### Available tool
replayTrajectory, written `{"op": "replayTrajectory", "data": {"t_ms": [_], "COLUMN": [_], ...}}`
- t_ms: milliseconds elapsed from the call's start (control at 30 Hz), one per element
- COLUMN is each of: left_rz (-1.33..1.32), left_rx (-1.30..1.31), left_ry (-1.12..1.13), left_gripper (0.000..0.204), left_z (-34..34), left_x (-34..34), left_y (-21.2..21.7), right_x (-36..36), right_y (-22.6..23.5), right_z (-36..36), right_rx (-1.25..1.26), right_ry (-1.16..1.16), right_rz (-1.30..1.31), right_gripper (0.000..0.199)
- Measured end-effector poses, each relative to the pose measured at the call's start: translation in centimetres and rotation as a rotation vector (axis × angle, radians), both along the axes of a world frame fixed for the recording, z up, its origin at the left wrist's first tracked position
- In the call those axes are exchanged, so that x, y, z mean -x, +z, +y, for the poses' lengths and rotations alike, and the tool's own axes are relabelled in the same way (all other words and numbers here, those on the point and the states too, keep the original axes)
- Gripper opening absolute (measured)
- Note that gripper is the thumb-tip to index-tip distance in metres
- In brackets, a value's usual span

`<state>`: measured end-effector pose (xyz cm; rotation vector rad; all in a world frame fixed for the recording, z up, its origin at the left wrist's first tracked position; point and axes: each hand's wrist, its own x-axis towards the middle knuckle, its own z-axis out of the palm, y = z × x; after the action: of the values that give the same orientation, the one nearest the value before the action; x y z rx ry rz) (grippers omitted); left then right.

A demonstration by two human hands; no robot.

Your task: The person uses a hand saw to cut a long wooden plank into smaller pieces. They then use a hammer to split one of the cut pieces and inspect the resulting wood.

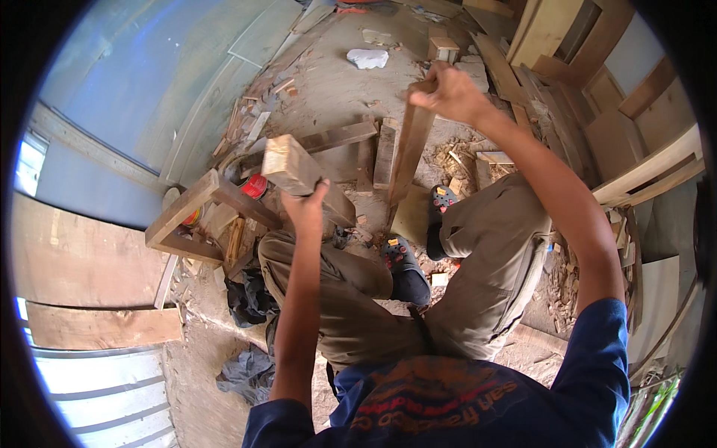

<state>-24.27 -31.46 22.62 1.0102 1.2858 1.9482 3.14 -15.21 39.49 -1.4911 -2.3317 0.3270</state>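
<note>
My left hand [305, 212] is closed around a thick wooden block [297, 166], held tilted above my left knee with its pale end grain facing up. Farther out on the right, my right hand [457, 95] grips the top end of a dark wooden board [413, 142]. That board stands nearly upright, its lower end near my feet. Part of the block's underside is hidden behind my left fingers. Just beyond the block, a long wooden beam [336, 137] lies on the ground, and a short wood piece [385, 154] lies beside the upright board.
A joined wooden frame [196, 213] stands left of my knee, near a red round tin [255, 186]. Wood shavings [457, 158] and offcuts litter the dirt floor. A white lump [367, 58] lies farther off. Wooden frames [597, 97] lean along the right; a blue panel [149, 82] stands left.
</note>
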Motion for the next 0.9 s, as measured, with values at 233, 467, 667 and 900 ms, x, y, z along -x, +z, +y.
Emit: {"op": "replayTrajectory", "data": {"t_ms": [233, 467, 667, 900], "left_rz": [-0.082, -0.334, -0.066, 0.042], "left_rx": [-0.026, 0.0, 0.09, -0.101], "left_ry": [0.002, 0.052, 0.061, -0.116], "left_gripper": [0.053, 0.058, 0.066, 0.077], "left_z": [-0.5, -2.0, -2.4, -0.6], "left_x": [1.1, 2.0, 2.8, 1.6], "left_y": [-5.3, -7.1, -8.6, -10.8], "right_x": [7.9, 10.8, 9.5, 8.9], "right_y": [-9.7, -19.9, -20.7, -21.6], "right_z": [-4.8, -9.5, -9.3, -11.0], "right_rx": [-0.072, -0.095, 0.006, 0.09], "right_ry": [0.036, 0.057, 0.065, 0.037], "right_rz": [0.166, 0.039, 0.286, 0.433], "right_gripper": [0.069, 0.072, 0.065, 0.072]}}
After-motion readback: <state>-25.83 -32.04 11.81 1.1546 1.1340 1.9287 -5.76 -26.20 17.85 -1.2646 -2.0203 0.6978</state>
